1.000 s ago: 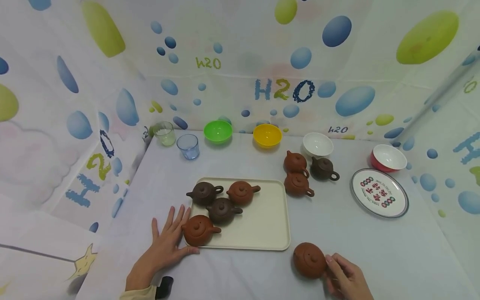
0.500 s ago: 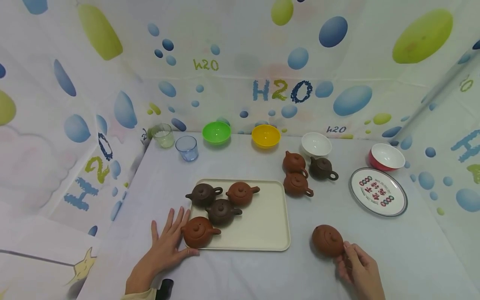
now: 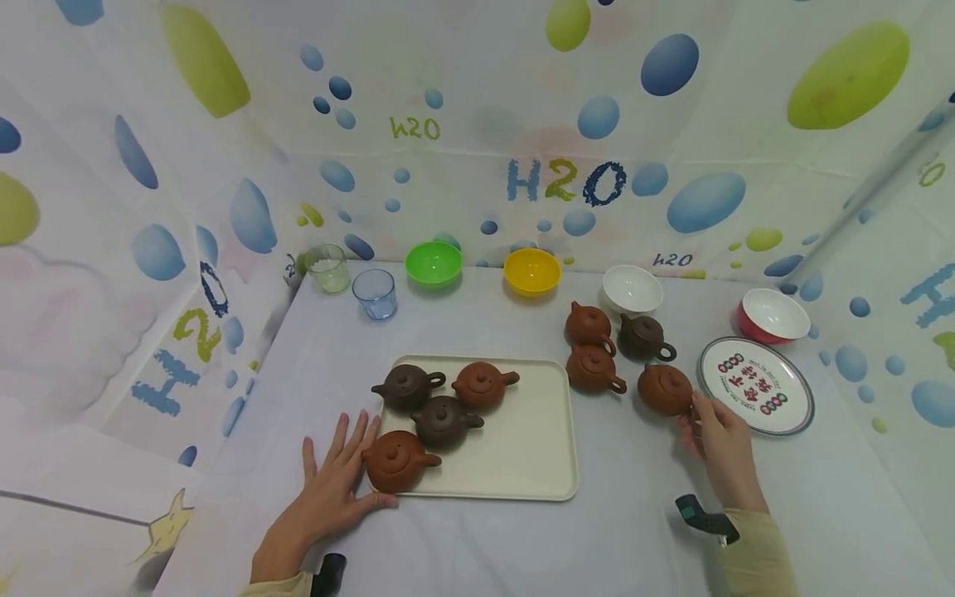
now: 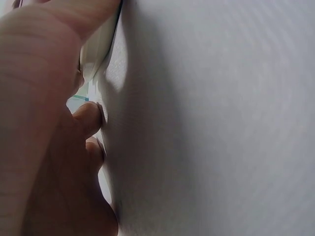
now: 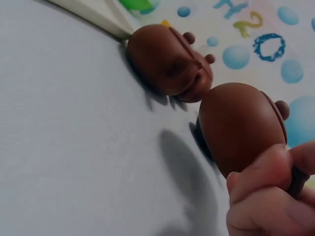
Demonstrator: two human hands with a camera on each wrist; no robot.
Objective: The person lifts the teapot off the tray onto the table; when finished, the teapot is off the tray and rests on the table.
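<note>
My right hand [image 3: 709,427] pinches the handle of a red-brown teapot [image 3: 666,390] low over the table, just left of a printed plate [image 3: 755,384]. In the right wrist view my fingers [image 5: 261,196] curl round the handle under that teapot [image 5: 241,128], and another red-brown pot [image 5: 167,61] stands close behind it. My left hand [image 3: 336,477] lies flat on the table at the front left corner of a cream tray [image 3: 522,448], its thumb along the rim beside a red-brown teapot [image 3: 395,460]. The left wrist view shows the thumb against the tray edge [image 4: 98,44].
Three more teapots stand on the tray [image 3: 440,398]. A further three cluster right of it [image 3: 597,348]. Along the back wall stand two glasses [image 3: 373,292], a green bowl [image 3: 433,262], a yellow bowl [image 3: 531,270], a white bowl [image 3: 632,288] and a red bowl [image 3: 772,315].
My right hand has carried its teapot from the front of the table away and to the right, up beside the three-pot cluster and the plate. The left hand has stayed put.
</note>
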